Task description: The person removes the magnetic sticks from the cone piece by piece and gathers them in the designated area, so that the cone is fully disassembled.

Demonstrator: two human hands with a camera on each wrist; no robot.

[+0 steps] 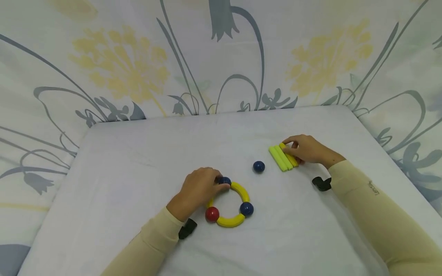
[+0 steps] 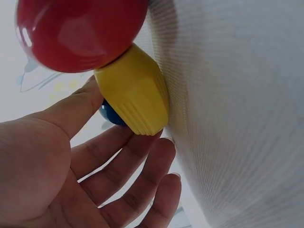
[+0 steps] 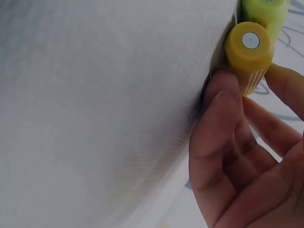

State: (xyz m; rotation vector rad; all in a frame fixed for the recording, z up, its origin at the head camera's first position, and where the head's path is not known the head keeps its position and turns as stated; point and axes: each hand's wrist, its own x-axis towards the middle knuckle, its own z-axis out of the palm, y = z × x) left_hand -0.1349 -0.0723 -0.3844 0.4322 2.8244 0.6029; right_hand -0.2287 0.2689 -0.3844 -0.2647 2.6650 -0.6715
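Low in the centre of the head view, the left hand (image 1: pixel 199 186) grips a ring (image 1: pixel 230 222) at its top, made of three yellow curved bars (image 1: pixel 241 191), two blue balls (image 1: pixel 246 209) and one red ball (image 1: pixel 212 214). Right of centre, the right hand (image 1: pixel 308 148) pinches one yellow stick (image 1: pixel 291 158) lying beside two yellow-green sticks (image 1: pixel 280 158), with one loose blue ball (image 1: pixel 259 166) just to their left.

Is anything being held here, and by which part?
The left grip holds the ring at its far blue ball; the right grip holds the rightmost yellow stick near its far end.
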